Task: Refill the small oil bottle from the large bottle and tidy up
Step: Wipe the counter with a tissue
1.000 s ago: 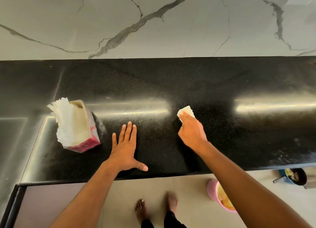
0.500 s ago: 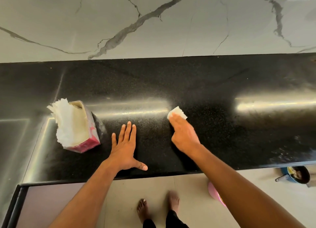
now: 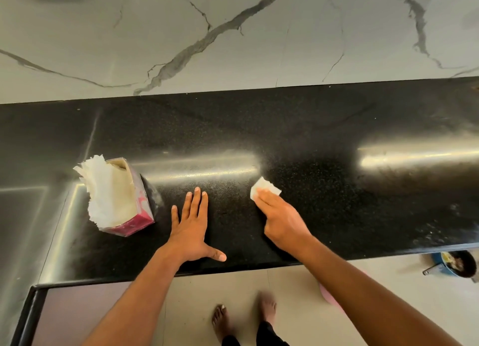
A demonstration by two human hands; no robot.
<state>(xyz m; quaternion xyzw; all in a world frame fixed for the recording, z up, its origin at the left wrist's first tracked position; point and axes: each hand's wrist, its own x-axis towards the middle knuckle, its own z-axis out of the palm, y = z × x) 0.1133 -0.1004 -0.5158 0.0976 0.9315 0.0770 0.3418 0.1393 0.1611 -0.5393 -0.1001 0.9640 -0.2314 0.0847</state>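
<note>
Leftward my right hand (image 3: 282,222) has slid, fingers pressing the tissue (image 3: 264,188) flat on the surface (image 3: 337,127); left hand (image 3: 190,229) open, splayed. Neither bottle visible. Thin tissue could smear oil.

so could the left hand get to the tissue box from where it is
Probably yes. The left hand lies flat on the black countertop, holding nothing, and the tissue box sits just to its left with only bare counter between them.

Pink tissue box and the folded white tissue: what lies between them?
The left hand, flat on the black countertop, in the head view.
</note>
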